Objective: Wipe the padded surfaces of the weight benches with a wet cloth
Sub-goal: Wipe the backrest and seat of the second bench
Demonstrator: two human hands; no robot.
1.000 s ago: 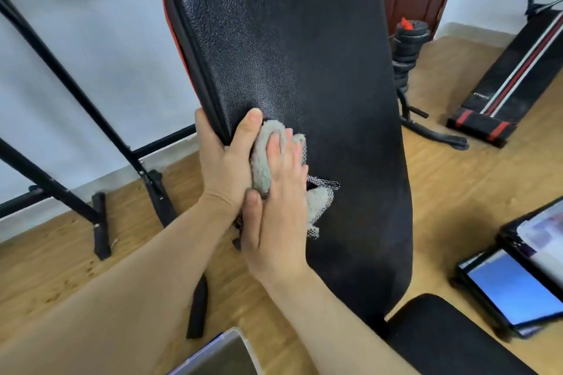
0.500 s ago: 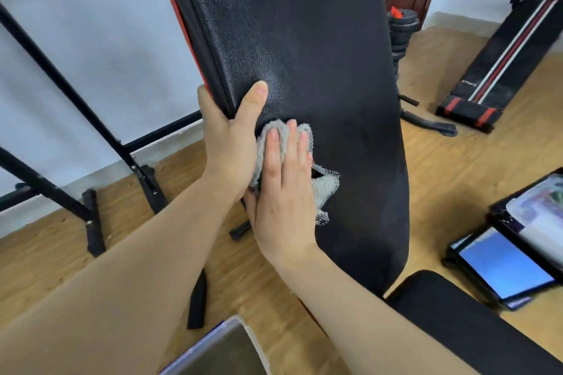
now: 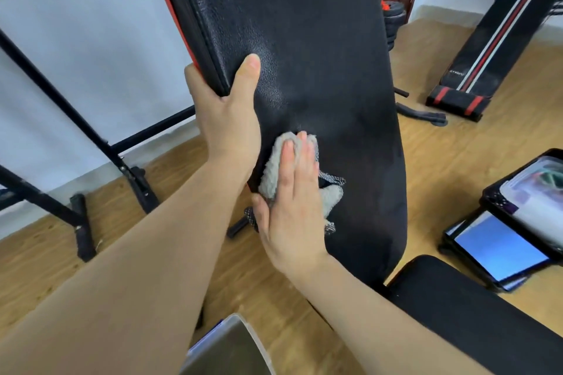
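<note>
The black padded backrest (image 3: 304,39) of a weight bench rises steeply in front of me, with a red strip along its left edge. My left hand (image 3: 227,119) grips that left edge, thumb on the front of the pad and fingers behind it. My right hand (image 3: 292,207) presses a grey fluffy cloth (image 3: 274,170) flat against the lower left part of the pad, fingers straight and together. The pad looks darker and damp around and below the cloth. The bench's black seat pad (image 3: 457,307) lies at the lower right.
A black metal rack frame (image 3: 91,137) stands on the wooden floor at left. A second black bench with red and white stripes (image 3: 493,46) lies at the far right, weight plates (image 3: 393,21) behind the backrest. Tablets with lit screens (image 3: 499,246) lie at right. A clear container (image 3: 225,347) is below.
My right hand has slid the cloth down the pad, away from my left thumb. My left hand keeps its grip on the pad's edge.
</note>
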